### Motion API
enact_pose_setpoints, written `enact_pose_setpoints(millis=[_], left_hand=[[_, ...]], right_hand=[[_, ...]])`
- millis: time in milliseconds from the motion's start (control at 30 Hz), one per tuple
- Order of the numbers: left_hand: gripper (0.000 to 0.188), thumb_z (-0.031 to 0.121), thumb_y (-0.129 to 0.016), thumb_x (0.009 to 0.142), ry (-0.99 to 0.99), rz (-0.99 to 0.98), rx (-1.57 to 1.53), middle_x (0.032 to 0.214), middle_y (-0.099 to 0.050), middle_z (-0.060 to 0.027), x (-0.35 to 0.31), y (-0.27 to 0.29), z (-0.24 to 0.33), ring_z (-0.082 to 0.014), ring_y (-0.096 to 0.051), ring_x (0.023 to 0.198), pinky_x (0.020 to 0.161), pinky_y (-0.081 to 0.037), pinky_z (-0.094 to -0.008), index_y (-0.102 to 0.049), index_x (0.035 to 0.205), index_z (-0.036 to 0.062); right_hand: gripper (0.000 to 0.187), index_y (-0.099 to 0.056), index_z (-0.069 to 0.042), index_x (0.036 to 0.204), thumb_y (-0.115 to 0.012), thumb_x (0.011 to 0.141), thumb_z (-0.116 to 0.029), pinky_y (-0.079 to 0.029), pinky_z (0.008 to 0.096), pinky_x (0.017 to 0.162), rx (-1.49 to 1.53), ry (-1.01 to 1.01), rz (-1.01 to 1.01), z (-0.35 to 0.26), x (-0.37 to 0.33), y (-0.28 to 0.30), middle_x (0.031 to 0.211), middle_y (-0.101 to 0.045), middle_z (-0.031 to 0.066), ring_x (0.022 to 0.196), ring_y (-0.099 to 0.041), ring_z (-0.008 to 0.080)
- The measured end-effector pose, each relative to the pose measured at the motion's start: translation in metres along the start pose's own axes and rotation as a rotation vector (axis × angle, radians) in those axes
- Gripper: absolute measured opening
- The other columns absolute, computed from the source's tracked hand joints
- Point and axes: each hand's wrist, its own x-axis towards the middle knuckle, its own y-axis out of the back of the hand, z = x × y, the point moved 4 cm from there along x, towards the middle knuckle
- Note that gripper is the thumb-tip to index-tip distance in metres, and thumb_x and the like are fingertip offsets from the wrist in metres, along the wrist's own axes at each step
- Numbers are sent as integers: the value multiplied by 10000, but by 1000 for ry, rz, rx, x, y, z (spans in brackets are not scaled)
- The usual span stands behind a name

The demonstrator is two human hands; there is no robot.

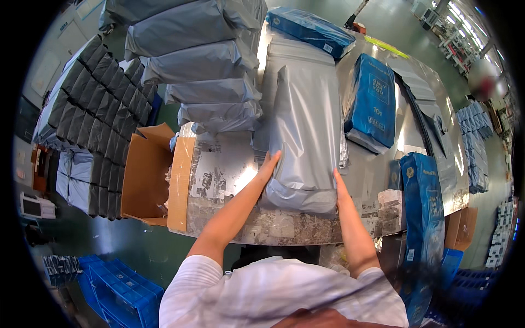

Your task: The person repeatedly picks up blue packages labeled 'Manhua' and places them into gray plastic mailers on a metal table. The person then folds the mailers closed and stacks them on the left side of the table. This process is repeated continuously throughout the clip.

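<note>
A long, filled grey plastic mailing bag (305, 136) lies in front of me on the metal-topped table, its near end folded over. My left hand (271, 163) presses against its left side near that end. On the opposite side, my right hand (340, 185) holds the bag's right edge, so it is gripped between both hands. Some of my fingers are hidden along the bag's sides. Beneath it and beyond lie more flat grey bags (301, 50).
Stacked filled grey bags (191, 65) rise at the left of the table (219, 158). An open cardboard box (145, 180) stands beside it. Blue packages (372, 101) lie to the right and at the back. Blue crates (123, 292) sit on the floor at lower left.
</note>
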Motion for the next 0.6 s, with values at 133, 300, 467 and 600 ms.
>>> enact_pose_setpoints(millis=[133,300,467,600], left_hand=[[796,152,-656,691,-80,-155,74,1267,-392,-148,-81,-24,66,-227,-422,1138,935,-356,-314,-223,1343,8],[799,207,-673,714,-241,-196,297,1302,-342,-170,-178,14,53,-255,-331,1213,1017,-248,-349,-224,1330,-33],[867,295,-663,724,-407,-243,394,1404,-168,-201,-265,83,-7,-291,-148,1310,1055,-121,-370,-162,1357,-22],[865,334,-653,722,-323,-95,284,1397,-198,-175,-325,131,-28,-258,-165,1304,1051,-129,-362,-179,1352,-22]], right_hand=[[670,-170,-115,1356,-559,815,-186,-422,399,888,-64,177,-87,0,-61,-21,1236,-416,145,1094,-457,275],[784,-178,-72,1341,-660,725,-129,-358,382,940,-86,382,24,74,-150,-23,1238,-409,135,1118,-426,253],[878,-188,-30,1324,-737,652,-157,-287,358,982,-220,393,68,159,-216,-27,1259,-378,122,1158,-369,218],[842,-200,-20,1318,-722,668,-139,-280,347,984,-310,343,-71,200,-217,-48,1253,-379,107,1154,-363,196]])
